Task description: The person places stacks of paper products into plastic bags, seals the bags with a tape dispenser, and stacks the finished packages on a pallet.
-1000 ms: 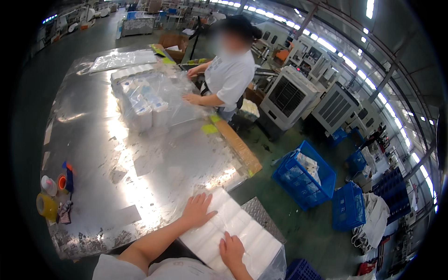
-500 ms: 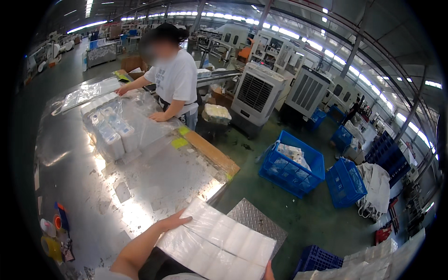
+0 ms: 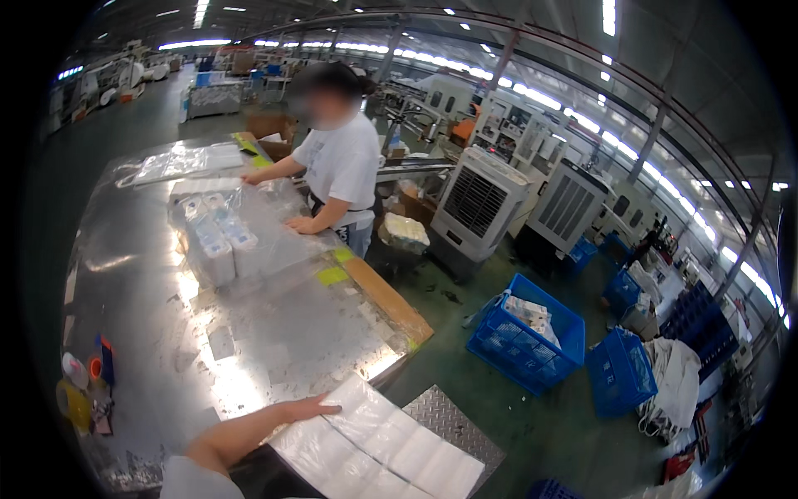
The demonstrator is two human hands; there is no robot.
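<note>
A large plastic-wrapped pack of white paper bundles (image 3: 378, 445) is held close in front of me, tilted at the right front corner of the metal table. My left hand (image 3: 309, 407) grips its upper left edge, fingers resting over the film and the thumb side hidden. The pack's lower edge runs out of the picture, and my right hand is out of sight. Farther up the table lies a clear bag with white wrapped packs (image 3: 218, 237). A co-worker (image 3: 337, 166) in a white shirt leans there, both hands on the clear film.
The metal table (image 3: 150, 333) has tape rolls (image 3: 76, 403) at its near left and a cardboard strip (image 3: 386, 299) along its right edge. Right of it are a patterned metal plate (image 3: 457, 428), blue crates (image 3: 532, 333) and a grey air cooler (image 3: 478, 200).
My view has tilted up and turned slightly left. My right hand, seen earlier at the pack's lower right corner, has left the picture. My left hand keeps its grip on the pack.
</note>
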